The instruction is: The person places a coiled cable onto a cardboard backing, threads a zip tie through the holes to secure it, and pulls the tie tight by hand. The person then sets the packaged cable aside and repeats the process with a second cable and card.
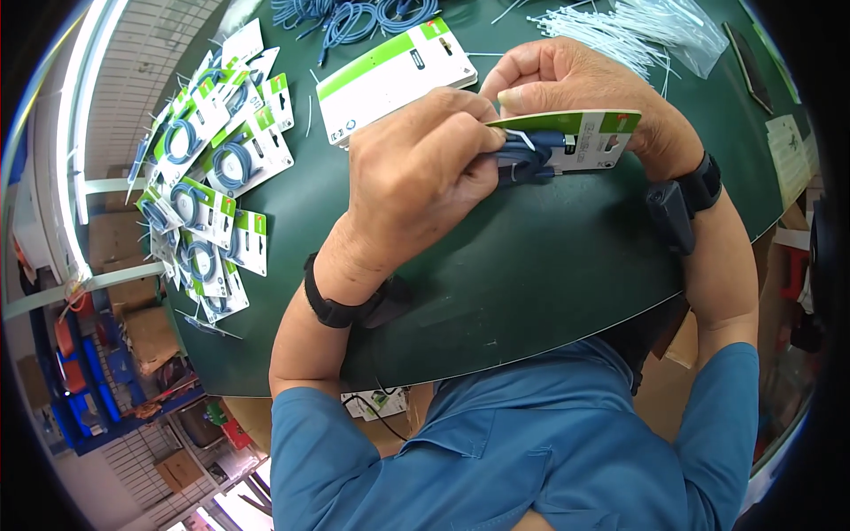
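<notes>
Your left hand (425, 164) pinches coiled blue cable (531, 157) at green-and-white cardboard card (624, 126); right hand (580, 84) curled behind, grip unclear. Keep coil flat, white plastic tie (528, 139) snug.

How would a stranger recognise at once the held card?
Find the green table, then the left hand and right hand above it. Held there is a green-and-white card with a bundled blue cable against its near face. Carded cables heaped at left and the card stack beyond lie on the table; only this card is held.
</notes>
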